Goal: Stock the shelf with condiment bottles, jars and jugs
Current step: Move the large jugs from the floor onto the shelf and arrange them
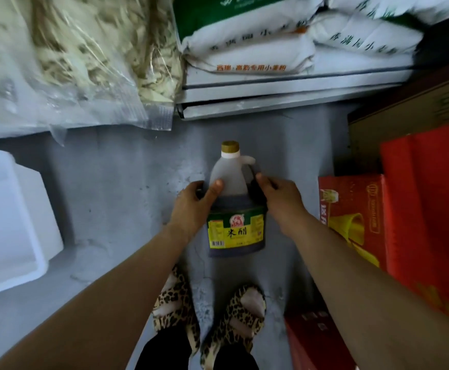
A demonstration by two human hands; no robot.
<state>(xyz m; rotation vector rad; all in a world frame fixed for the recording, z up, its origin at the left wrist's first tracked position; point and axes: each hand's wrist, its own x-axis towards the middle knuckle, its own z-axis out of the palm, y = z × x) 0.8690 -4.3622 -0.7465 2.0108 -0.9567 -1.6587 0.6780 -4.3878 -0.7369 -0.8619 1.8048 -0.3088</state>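
Observation:
A plastic vinegar jug (234, 209) with a gold cap, a yellow and green label and dark liquid filling its lower half is held over the grey floor in front of me. My left hand (192, 206) grips its left shoulder, thumb across the front. My right hand (279, 198) grips the right side, by the handle. The metal shelf (284, 89) runs along the top of the view beyond the jug.
White flour sacks (260, 46) lie stacked on the shelf. Clear bags of dried strips (66, 57) fill the upper left. A white foam box (10, 222) stands on the left. Red cartons (404, 214) line the right side. My feet in leopard-print slippers (210, 316) stand below the jug.

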